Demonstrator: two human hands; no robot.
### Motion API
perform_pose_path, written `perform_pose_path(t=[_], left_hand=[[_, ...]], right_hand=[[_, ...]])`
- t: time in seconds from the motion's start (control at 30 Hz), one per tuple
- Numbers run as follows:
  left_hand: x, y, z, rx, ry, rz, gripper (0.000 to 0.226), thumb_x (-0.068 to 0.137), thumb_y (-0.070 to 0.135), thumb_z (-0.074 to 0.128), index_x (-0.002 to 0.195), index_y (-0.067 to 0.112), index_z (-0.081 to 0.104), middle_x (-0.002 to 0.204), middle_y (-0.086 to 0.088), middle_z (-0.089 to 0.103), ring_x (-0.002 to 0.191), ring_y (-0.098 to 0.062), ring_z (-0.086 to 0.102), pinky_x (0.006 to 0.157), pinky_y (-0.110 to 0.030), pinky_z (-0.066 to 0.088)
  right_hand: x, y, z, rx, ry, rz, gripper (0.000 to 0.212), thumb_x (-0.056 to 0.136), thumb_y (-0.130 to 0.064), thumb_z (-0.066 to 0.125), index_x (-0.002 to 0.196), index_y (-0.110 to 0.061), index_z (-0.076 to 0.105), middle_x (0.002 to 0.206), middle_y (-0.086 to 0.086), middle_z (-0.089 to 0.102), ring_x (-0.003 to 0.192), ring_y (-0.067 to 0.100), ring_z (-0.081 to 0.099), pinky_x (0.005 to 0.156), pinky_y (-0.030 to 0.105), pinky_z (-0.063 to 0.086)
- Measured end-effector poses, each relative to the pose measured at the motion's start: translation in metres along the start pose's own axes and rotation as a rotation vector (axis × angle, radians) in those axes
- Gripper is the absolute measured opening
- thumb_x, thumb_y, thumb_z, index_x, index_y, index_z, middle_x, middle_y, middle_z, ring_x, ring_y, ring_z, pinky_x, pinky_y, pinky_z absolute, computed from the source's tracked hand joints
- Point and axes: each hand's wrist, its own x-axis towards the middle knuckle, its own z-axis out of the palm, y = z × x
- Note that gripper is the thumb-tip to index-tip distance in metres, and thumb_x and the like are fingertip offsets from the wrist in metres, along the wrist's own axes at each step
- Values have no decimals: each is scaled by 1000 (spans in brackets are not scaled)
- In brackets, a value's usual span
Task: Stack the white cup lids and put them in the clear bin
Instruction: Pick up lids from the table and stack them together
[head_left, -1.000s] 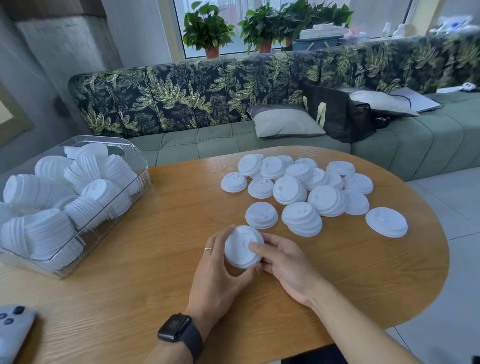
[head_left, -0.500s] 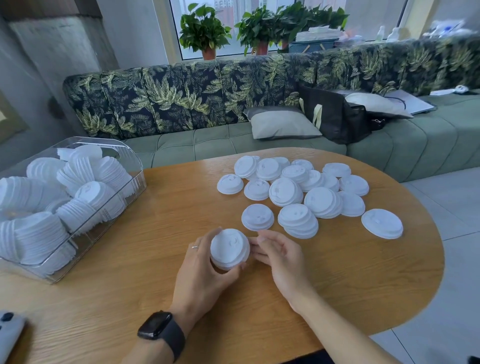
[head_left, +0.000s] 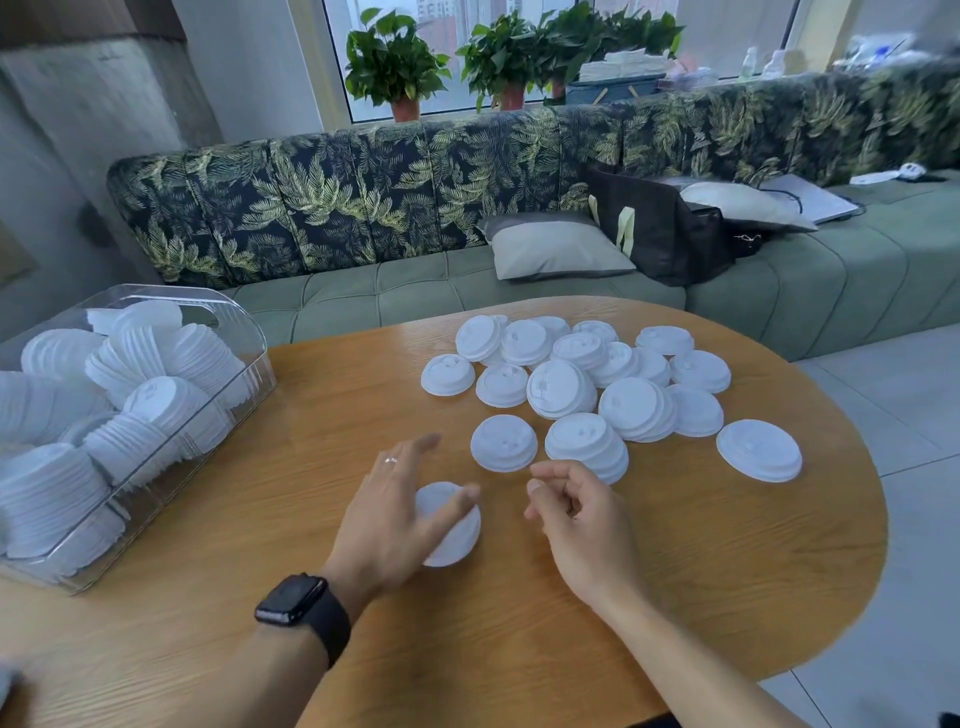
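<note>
A short stack of white lids (head_left: 453, 535) is in my left hand (head_left: 387, 525), low over the round wooden table (head_left: 675, 571); my thumb lies across its top and my fingers reach past it. My right hand (head_left: 587, 519) hovers just right of the stack with loosely curled fingers and holds nothing. Several loose lids and small stacks (head_left: 566, 387) lie spread behind my hands; a single lid (head_left: 503, 442) and a small stack (head_left: 587, 447) are nearest. The clear bin (head_left: 262, 379) at the table's left holds several lid stacks lying on their sides.
One lid (head_left: 758, 449) lies apart near the table's right edge. A green sofa (head_left: 415, 291) with a grey pillow (head_left: 556, 249) and a black bag (head_left: 660, 228) runs behind the table. Tiled floor (head_left: 909, 467) lies to the right.
My right hand has let go of the lid stack and drawn back to the right. My left hand alone now holds the stack, with its fingers spread wider.
</note>
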Motion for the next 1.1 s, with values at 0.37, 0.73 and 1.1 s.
perform_pose_path(t=[0.37, 0.73, 1.1], left_hand=[[84, 32, 31, 255, -316, 73, 79, 92, 41, 65, 157, 27, 23, 158, -1, 40, 141, -22, 39, 112, -36, 37], [81, 37, 38, 265, -268, 48, 91, 78, 71, 66, 151, 27, 33, 143, 3, 45, 132, -19, 43, 99, -35, 44], [56, 27, 15, 27, -47, 7, 85, 71, 51, 83, 143, 26, 45, 132, 6, 46, 120, -14, 48, 95, -28, 44]], right_hand=[[2, 2, -2, 52, 43, 5, 9, 98, -21, 64, 100, -29, 68, 73, -3, 73, 70, 21, 66, 72, 38, 58], [4, 6, 1, 18, 45, -2, 9, 97, -19, 65, 98, -27, 68, 70, -4, 72, 66, 10, 66, 70, 35, 58], [3, 2, 0, 0, 84, 14, 7, 98, -20, 65, 98, -25, 68, 72, -5, 73, 67, 6, 69, 73, 33, 59]])
